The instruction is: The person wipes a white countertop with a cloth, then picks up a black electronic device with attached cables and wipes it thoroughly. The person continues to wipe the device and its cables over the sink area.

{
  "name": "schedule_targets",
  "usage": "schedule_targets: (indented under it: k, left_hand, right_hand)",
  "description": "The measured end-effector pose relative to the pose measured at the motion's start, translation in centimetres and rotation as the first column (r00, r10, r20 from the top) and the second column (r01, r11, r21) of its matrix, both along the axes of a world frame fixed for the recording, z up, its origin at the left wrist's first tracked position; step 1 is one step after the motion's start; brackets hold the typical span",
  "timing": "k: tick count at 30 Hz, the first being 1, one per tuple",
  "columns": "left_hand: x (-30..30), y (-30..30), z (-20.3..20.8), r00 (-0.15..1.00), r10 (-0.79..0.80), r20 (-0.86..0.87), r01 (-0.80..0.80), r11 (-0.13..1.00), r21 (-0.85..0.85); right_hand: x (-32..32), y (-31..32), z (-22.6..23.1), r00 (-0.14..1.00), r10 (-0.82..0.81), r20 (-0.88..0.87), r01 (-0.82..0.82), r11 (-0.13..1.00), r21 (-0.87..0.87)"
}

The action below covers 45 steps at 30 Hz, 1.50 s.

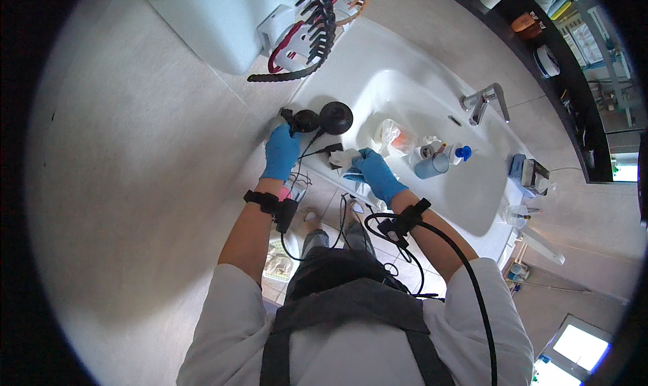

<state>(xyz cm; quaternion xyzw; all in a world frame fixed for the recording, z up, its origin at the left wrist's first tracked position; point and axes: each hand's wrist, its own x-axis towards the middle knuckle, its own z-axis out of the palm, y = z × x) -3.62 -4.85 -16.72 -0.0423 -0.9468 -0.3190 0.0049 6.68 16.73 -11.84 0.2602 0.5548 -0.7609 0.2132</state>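
My left hand [282,153], in a blue glove, closes on the end of a black appliance that looks like a hair dryer [307,120]. Its wide round head [336,118] lies over the left rim of the white sink. A thin black cord hangs below it, and a black plug-like piece [331,149] is at the sink's near left edge. Beside that piece, my right hand [378,174], also gloved in blue, pinches a crumpled white wipe or cloth [344,159]. The left fingertips are partly hidden behind the appliance.
In the sink [459,197] stand a clear plastic bag [395,137], a bluish cup [432,166] and a blue-topped pump bottle [462,153]. The chrome tap [482,104] is at the back. A toothed black headband [322,35] hangs far left; a tissue box [530,175] stands right.
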Motion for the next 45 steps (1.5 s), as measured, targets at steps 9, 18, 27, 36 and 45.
schedule_targets:
  k: [9,18,27,36,45]
  left_hand:
    - [0.2,1.1,1.1,0.938,-0.217,0.271,0.12,0.935,0.333]
    - [2.0,1.7,2.1,0.892,-0.309,0.331,0.19,0.919,0.347]
    - [1.6,1.3,6.1,0.581,-0.498,0.643,-0.379,0.534,0.756]
    - [3.7,1.4,10.4,0.719,-0.474,0.508,-0.246,0.511,0.824]
    - [5.8,1.3,14.2,0.721,-0.522,0.455,-0.314,0.339,0.887]
  right_hand:
    - [-0.4,0.3,-0.3,1.0,0.007,0.015,-0.007,1.0,-0.028]
    - [-1.6,0.2,0.0,0.995,-0.097,-0.034,0.091,0.983,-0.159]
    - [-0.4,1.6,2.9,0.977,-0.122,-0.173,0.1,0.987,-0.129]
    - [1.8,-0.1,4.3,0.93,0.127,-0.345,0.099,0.817,0.567]
    - [3.6,-3.2,8.3,0.914,-0.016,-0.405,0.056,0.995,0.086]
